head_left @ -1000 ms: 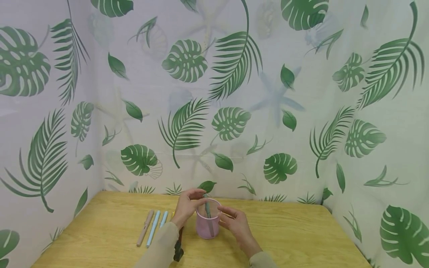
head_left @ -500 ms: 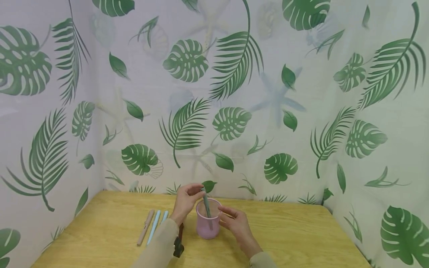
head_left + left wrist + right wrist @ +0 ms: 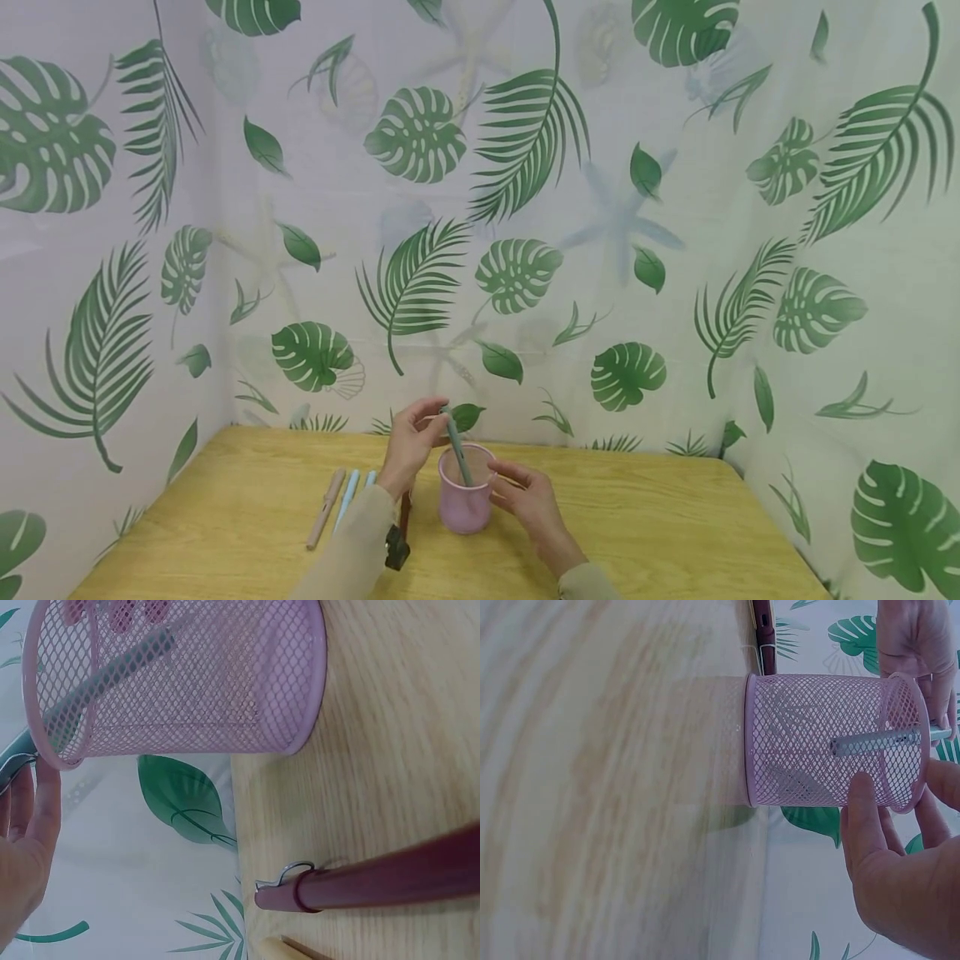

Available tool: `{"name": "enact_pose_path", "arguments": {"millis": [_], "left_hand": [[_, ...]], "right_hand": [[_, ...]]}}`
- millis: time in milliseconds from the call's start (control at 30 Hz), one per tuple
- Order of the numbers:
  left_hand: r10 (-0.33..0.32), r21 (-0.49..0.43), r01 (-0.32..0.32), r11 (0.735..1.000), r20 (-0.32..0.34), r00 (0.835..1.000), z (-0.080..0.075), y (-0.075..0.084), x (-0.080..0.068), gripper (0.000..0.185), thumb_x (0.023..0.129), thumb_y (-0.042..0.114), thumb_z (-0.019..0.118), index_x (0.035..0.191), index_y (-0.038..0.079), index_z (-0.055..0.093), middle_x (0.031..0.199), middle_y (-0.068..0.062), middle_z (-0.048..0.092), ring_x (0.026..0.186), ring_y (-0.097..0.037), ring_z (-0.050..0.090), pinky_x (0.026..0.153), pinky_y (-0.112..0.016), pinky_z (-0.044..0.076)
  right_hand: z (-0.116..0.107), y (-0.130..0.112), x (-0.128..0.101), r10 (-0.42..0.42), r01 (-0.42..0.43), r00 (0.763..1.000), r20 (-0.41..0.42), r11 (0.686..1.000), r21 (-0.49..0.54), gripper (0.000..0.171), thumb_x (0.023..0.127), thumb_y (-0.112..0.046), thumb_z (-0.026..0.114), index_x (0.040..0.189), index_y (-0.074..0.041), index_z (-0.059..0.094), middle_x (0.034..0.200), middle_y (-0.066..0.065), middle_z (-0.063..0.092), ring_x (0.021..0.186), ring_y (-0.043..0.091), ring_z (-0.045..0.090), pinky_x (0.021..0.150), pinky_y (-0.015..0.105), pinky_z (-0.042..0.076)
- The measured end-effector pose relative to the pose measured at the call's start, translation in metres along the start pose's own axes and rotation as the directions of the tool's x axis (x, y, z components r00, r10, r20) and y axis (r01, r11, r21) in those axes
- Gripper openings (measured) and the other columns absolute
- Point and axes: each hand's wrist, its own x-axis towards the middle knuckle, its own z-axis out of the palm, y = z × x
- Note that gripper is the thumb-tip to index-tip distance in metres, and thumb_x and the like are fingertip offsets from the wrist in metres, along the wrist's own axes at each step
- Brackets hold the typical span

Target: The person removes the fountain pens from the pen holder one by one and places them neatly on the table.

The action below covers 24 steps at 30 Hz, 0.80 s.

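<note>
A pink mesh pen holder (image 3: 465,510) stands upright on the table. My left hand (image 3: 408,443) pinches a grey-green pen (image 3: 456,442) near its clip end, above the holder's left rim. The pen slants, its lower part inside the holder, seen through the mesh in both wrist views. On the holder's right side my right hand (image 3: 531,504) holds it lightly near the rim, with the thumb (image 3: 864,806) against the mesh in the right wrist view. A dark red pen (image 3: 390,876) lies on the table beside the holder, partly hidden by the left arm in the head view.
Left of the left arm lie a brownish-pink pen (image 3: 326,508) and two light blue pens (image 3: 347,493), partly covered by the sleeve. A tan pen end (image 3: 281,949) shows in the left wrist view. Leaf-patterned cloth walls (image 3: 675,317) enclose the wooden table (image 3: 645,525).
My left hand has risen and shifted left with the pen, drawing more of it above the rim and tilting it further. My right hand and the pen holder have stayed put.
</note>
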Motion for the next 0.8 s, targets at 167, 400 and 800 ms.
{"name": "enact_pose_path", "arguments": {"millis": [167,400,800], "left_hand": [[0.003,-0.015,-0.003,1.000,0.000,1.000,-0.0006,0.0009,0.0009,0.029,0.096,0.004,0.061,0.125,0.002,0.062,0.119,-0.019,0.061,0.091,-0.018,0.068,0.081,-0.044,0.060],[0.035,0.010,-0.035,0.999,-0.009,0.999,-0.0013,0.0005,-0.0004,0.030,0.096,0.000,0.058,0.125,0.001,0.062,0.122,-0.028,0.057,0.093,-0.023,0.068,0.079,-0.042,0.060],[0.040,-0.017,-0.042,0.999,-0.105,0.994,-0.0065,0.0093,0.0010,0.031,0.091,-0.003,0.063,0.122,-0.005,0.063,0.114,-0.023,0.066,0.085,-0.012,0.070,0.075,-0.036,0.061]], "right_hand": [[-0.0005,-0.0008,-0.0002,0.000,0.000,1.000,-0.006,1.000,0.002,0.038,0.095,-0.007,0.062,0.128,0.011,0.056,0.136,0.030,0.053,0.116,0.031,0.062,0.091,0.036,0.056],[-0.0004,0.0018,-0.0004,0.002,-0.002,1.000,0.001,1.000,-0.004,0.039,0.095,-0.009,0.062,0.129,0.010,0.056,0.137,0.031,0.052,0.116,0.032,0.062,0.091,0.035,0.056],[0.0001,0.0044,0.0019,-0.005,0.005,1.000,0.000,1.000,0.006,0.041,0.095,-0.012,0.063,0.130,0.009,0.056,0.138,0.029,0.051,0.120,0.036,0.059,0.092,0.036,0.056]]}}
